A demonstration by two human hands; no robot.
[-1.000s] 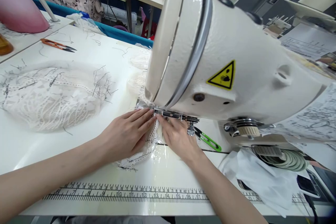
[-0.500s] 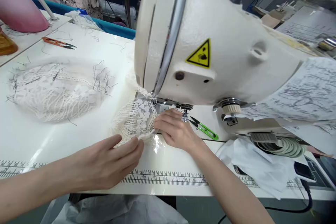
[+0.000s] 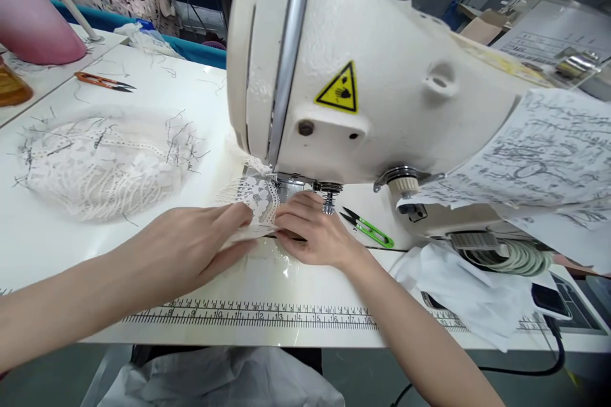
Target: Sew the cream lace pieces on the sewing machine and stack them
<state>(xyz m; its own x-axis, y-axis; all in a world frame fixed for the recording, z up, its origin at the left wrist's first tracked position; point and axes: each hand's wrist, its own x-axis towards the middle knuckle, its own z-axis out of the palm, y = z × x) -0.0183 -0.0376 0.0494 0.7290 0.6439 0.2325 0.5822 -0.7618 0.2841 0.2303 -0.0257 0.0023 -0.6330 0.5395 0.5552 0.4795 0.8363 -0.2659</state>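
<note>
Lace (image 3: 256, 199) is pinched in each grip, left hand (image 3: 205, 238) now farther forward, beside right hand (image 3: 310, 230).

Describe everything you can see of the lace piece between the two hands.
The lace piece is off-white and looks thin: flower-like motifs on sheer mesh, a dotted band along its right side, stringy fringe at its left. It lies beneath the front end of the sewing machine; its far end is hard to make out. The left hand pinches its near edge; the right hand touches its near right corner.
</note>
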